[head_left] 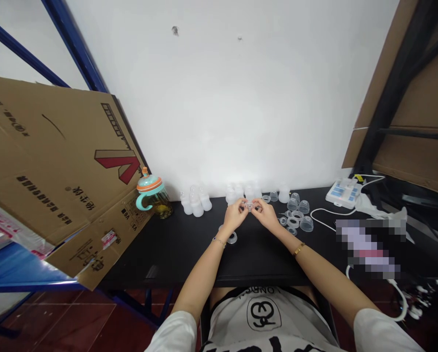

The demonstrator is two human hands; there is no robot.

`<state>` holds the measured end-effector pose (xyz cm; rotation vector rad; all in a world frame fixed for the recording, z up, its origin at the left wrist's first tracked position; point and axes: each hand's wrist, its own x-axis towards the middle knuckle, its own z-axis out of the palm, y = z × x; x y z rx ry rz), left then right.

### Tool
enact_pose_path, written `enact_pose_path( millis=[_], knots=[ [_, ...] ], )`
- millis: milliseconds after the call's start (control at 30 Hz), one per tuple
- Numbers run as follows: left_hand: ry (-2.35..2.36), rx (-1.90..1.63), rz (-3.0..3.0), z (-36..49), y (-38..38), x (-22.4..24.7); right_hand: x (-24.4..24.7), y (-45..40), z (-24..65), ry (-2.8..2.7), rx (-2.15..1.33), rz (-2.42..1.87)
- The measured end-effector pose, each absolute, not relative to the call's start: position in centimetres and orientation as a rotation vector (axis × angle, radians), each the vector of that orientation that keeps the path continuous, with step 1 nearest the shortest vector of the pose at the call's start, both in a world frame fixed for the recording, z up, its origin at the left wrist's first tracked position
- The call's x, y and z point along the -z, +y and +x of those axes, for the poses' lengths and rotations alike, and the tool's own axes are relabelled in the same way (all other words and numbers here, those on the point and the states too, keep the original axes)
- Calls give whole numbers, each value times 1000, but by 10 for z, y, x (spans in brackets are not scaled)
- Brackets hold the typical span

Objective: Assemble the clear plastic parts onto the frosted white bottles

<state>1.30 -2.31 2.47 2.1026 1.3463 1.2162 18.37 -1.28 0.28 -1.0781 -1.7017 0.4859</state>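
Cardboard box (68, 146): big red V mark, "V3", "V6", Chinese characters.
Shirt (237, 318): white, upside-down capitals starting "LON", the rest partly folded.
Left hand (235, 214) and right hand (265, 214): close together, fingertips pinching one small clear ring (250, 206).
Clear ring: between the hands, above the table's middle.
Table (182, 254): black; white bottles (196, 209) near the wall, clear caps (306, 224) at right.
Wall (241, 107): white, two chipped marks.
Floor (76, 322): dark red tiles.
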Motion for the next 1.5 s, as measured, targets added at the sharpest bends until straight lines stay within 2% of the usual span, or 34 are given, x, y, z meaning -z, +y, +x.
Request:
enact_pose_path(
  millis=[1500],
  knots=[
    [1406,-1226,2185,16,-29,-29,-3,-13,183,-1671,-396,-1064]
  ],
)
